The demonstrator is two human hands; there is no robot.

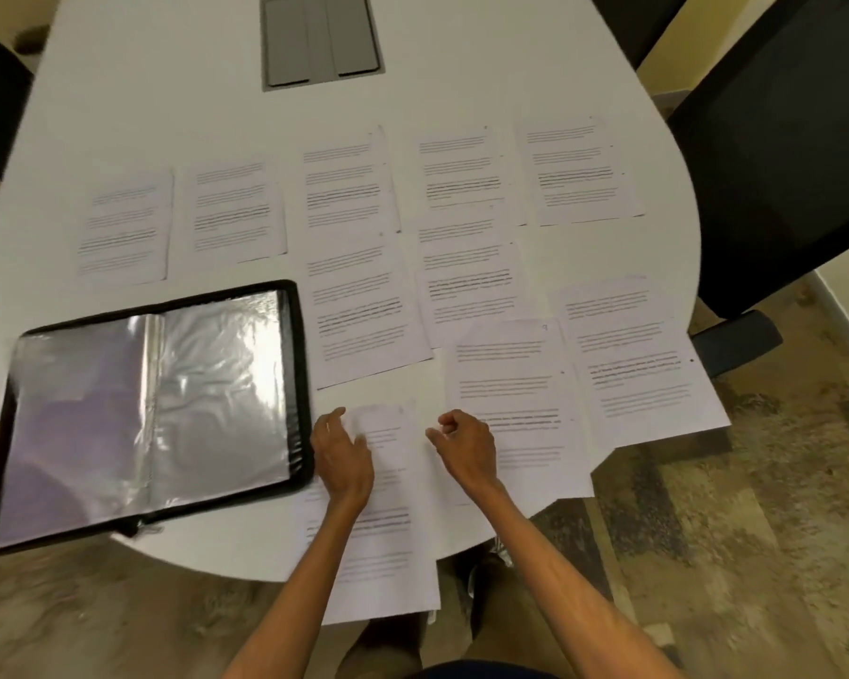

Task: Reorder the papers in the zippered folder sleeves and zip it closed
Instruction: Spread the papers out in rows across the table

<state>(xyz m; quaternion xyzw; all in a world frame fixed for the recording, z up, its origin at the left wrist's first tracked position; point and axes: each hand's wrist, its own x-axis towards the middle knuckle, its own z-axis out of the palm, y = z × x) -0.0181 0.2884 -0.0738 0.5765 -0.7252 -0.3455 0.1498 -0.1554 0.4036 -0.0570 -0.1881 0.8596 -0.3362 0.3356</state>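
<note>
Since I want to see every page and sort them into the right order, the papers (pixel 466 188) lie spread out in rows on the table (pixel 167 115). The folder (pixel 299 365) lies open on my left, not zipped, with its clear sleeves showing. My left hand (pixel 341 458) rests flat on the nearest page (pixel 395 487), fingers straight, to keep it down. My right hand (pixel 464 448) is by that page's right edge with curled fingers; I cannot tell if it pinches the page. Both arms reach forward.

Left hand (pixel 341 458) on sheet (pixel 388 531); folder (pixel 216 365) open.
</note>
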